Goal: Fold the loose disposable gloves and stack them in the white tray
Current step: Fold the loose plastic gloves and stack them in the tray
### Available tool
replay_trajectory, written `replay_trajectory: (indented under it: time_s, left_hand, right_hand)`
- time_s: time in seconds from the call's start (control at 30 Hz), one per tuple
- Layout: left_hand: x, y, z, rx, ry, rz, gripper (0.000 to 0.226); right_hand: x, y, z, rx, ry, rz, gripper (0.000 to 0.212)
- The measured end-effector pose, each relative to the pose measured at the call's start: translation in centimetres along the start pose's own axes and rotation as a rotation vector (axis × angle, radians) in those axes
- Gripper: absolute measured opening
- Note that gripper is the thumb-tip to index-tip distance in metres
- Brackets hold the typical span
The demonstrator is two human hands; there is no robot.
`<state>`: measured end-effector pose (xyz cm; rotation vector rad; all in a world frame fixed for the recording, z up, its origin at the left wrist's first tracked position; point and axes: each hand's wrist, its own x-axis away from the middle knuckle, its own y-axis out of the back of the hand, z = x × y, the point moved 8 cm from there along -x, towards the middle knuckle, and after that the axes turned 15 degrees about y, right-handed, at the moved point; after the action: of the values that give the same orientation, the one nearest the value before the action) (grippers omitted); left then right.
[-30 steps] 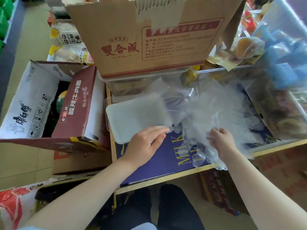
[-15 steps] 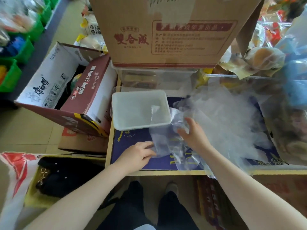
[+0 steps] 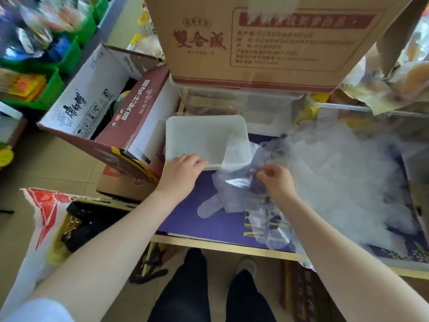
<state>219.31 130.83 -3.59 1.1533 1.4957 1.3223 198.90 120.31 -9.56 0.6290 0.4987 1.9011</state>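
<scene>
Left hand [image 3: 180, 173] moved up, lying flat on white tray [image 3: 197, 135]; right hand [image 3: 277, 182] pinches glove [image 3: 236, 182] beside it.

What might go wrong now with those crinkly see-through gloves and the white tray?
1. The right hand pinches a glove out of a tangled bunch; others may drag along with it.
2. A glove corner already drapes over the white tray rim, so it might land unfolded.
3. The left hand only rests at the tray's near edge; the light tray could slide on the purple board.
</scene>
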Motion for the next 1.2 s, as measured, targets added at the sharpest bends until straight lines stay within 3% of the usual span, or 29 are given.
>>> replay_trajectory:
  time_s: [0.03,0.13,0.2,0.27,0.37,0.43,0.5,0.6,0.67,0.73,0.83,0.97,1.07,1.2]
  left_hand:
    - [-0.5,0.1,0.2,-0.004,-0.001,-0.009,0.033]
    - [-2.6,0.1,1.4,0.029,0.062,0.020,0.041]
    - [-3.3,0.5,1.6,0.096,0.102,0.029,0.047]
    - [-3.3,1.3,0.3,0.166,0.024,0.010,0.052]
    - [-3.0,1.8,-2.1,0.229,-0.103,-0.004,0.051]
    - [-3.6,1.8,-2.7,0.271,-0.108,0.020,0.051]
    - [-4.6,1.8,-3.0,0.322,-0.106,0.044,0.051]
    - [-5.7,2.6,-4.0,0.403,-0.156,0.121,0.070]
    - [-5.6,3.5,-5.4,0.475,-0.236,0.218,0.080]
    - [-4.8,3.8,-6.3,0.612,-0.248,0.399,0.065]
    - [-3.3,4.7,-5.9,0.873,-0.105,0.483,0.007]
    - [-1.4,4.2,-1.8,1.027,0.270,0.375,0.017]
    - [0.8,1.8,1.3,0.935,0.478,0.378,0.022]
    - [3.7,-1.6,3.6,0.748,0.596,0.406,0.023]
  right_hand:
    - [0.2,0.2,0.1,-0.026,0.024,0.008,0.010]
    - [0.6,0.7,-0.3,-0.040,0.046,0.006,0.008]
    - [0.9,0.8,-0.7,-0.032,0.005,-0.007,0.026]
    - [0.8,0.8,-0.8,-0.045,-0.047,-0.038,0.050]
    - [0.1,0.0,-0.4,0.058,-0.058,-0.021,0.067]
    - [-0.1,-0.5,0.4,0.178,-0.087,-0.004,0.055]
    - [-0.3,-0.3,1.9,0.217,-0.023,-0.042,0.012]
    - [0.3,0.8,5.7,0.087,0.328,-0.082,0.024]
    - [2.1,0.9,9.0,0.030,0.557,0.062,0.004]
    - [3.6,0.8,10.2,-0.023,0.565,0.205,0.009]
    - [4.7,0.9,10.6,-0.229,0.399,0.275,0.012]
    - [5.1,0.2,9.6,-0.326,0.200,0.410,0.016]
    - [5.2,-1.0,7.8,-0.241,0.129,0.504,0.022]
    - [3.2,-1.3,4.1,0.094,0.119,0.309,0.011]
